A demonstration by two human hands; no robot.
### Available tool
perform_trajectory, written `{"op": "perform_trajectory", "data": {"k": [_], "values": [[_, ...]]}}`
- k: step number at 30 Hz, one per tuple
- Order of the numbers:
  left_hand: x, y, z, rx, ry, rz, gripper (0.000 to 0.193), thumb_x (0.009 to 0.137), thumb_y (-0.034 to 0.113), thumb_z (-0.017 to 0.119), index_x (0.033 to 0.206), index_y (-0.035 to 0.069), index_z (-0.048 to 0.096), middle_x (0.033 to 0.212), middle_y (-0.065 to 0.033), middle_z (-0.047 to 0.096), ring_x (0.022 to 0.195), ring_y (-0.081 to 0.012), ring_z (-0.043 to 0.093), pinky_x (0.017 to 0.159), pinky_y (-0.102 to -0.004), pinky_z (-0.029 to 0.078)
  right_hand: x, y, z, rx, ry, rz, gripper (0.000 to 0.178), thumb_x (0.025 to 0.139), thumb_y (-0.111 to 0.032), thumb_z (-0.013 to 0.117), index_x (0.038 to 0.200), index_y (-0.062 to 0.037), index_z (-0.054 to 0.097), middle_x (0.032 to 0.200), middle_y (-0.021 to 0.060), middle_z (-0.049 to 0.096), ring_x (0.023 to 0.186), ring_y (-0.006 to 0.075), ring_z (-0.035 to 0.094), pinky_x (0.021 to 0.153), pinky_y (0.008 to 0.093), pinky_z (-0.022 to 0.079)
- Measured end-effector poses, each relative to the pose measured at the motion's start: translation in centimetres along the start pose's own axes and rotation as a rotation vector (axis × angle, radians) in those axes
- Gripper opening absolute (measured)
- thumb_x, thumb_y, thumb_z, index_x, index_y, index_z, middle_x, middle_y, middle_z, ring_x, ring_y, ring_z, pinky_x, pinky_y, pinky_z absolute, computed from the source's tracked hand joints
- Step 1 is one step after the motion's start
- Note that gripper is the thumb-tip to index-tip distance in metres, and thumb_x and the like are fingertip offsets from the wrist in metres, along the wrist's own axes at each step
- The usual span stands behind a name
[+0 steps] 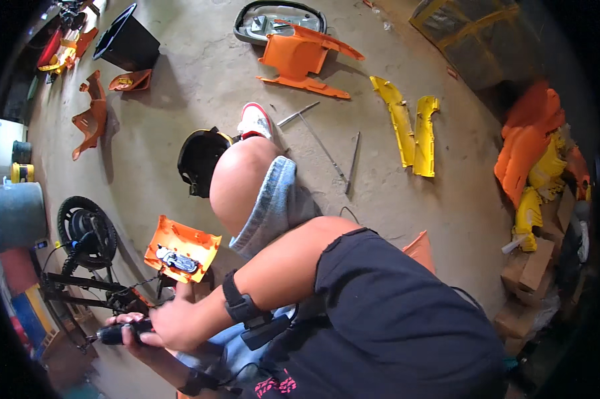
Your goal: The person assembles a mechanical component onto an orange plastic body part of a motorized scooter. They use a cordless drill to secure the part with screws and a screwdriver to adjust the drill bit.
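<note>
My right hand (175, 323) reaches across to the lower left, its fingers closed round the rear of a black handheld tool with a metal tip (122, 332), which looks like a drill driver. My left hand (132, 340) is closed round the same tool from below, partly hidden. The metal tip points left, close to a black metal frame (80, 292) with a wheel (87, 233) that has a knobbly black tyre. Just beyond my right hand sits an orange plastic cover (155, 241), open side up, with a silver-and-dark object (177, 259) in it.
Beside my bent knee lies a black helmet-like shell (197, 163). Thin metal rods (323, 147), yellow panels (425, 136) and orange panels (296, 56) lie on the floor. A black bin (128, 41) stands far left. Cardboard boxes (532, 269) and more panels are piled at right.
</note>
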State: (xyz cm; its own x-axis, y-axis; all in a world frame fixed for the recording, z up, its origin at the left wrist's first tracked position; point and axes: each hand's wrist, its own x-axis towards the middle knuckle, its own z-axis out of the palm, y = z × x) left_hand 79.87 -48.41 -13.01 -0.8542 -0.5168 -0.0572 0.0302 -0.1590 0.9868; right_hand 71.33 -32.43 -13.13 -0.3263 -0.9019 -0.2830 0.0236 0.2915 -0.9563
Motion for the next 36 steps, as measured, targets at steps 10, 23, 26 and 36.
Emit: {"op": "perform_trajectory", "data": {"k": [10, 23, 26, 36], "values": [[0.5, -3.9, 2.4, 1.271, -0.333, 0.227, 0.035, 0.073, 0.026, 0.079, 0.092, 0.000, 0.066, 0.082, -0.0186, 0.068, 0.073, -0.0285, 0.067, 0.068, -0.0362, 0.051, 2.6, 2.8, -4.7, -0.846, 0.382, -0.440, 0.034, 0.072, -0.033, 0.073, 0.084, -0.0025, 0.066, 0.090, 0.0082, 0.062, 0.089, 0.0284, 0.058, 0.074, 0.0397, 0.044], [0.1, -7.4, 1.7, 1.593, -0.508, 0.613, 0.026, 0.065, 0.023, 0.076, 0.080, 0.005, 0.064, 0.073, -0.0142, 0.063, 0.072, -0.0352, 0.063, 0.066, -0.0439, 0.048, 7.1, 8.9, -1.2, -0.677, -0.143, -0.043, 0.022, 0.071, -0.029, 0.073, 0.083, -0.0102, 0.071, 0.086, 0.0075, 0.068, 0.082, 0.0242, 0.066, 0.071, 0.0392, 0.052], [0.1, -8.8, 0.3, 1.618, -0.647, 0.490, 0.025, 0.065, 0.022, 0.075, 0.078, 0.005, 0.063, 0.072, -0.0134, 0.063, 0.070, -0.0344, 0.063, 0.065, -0.0437, 0.048, 6.8, 10.1, -1.0, -0.658, -0.146, -0.032, 0.023, 0.071, -0.030, 0.073, 0.084, -0.0108, 0.071, 0.087, 0.0080, 0.068, 0.083, 0.0237, 0.067, 0.073, 0.0384, 0.053], [0.2, -12.4, 2.7, 1.464, -0.768, 0.365, 0.031, 0.062, 0.030, 0.078, 0.081, 0.009, 0.065, 0.073, -0.0129, 0.065, 0.068, -0.0329, 0.065, 0.061, -0.0423, 0.050, 3.1, 13.6, -1.3, -0.383, -0.143, 0.381, 0.029, 0.073, -0.037, 0.069, 0.085, -0.0107, 0.072, 0.089, 0.0094, 0.071, 0.083, 0.0222, 0.070, 0.075, 0.0363, 0.056]]}}
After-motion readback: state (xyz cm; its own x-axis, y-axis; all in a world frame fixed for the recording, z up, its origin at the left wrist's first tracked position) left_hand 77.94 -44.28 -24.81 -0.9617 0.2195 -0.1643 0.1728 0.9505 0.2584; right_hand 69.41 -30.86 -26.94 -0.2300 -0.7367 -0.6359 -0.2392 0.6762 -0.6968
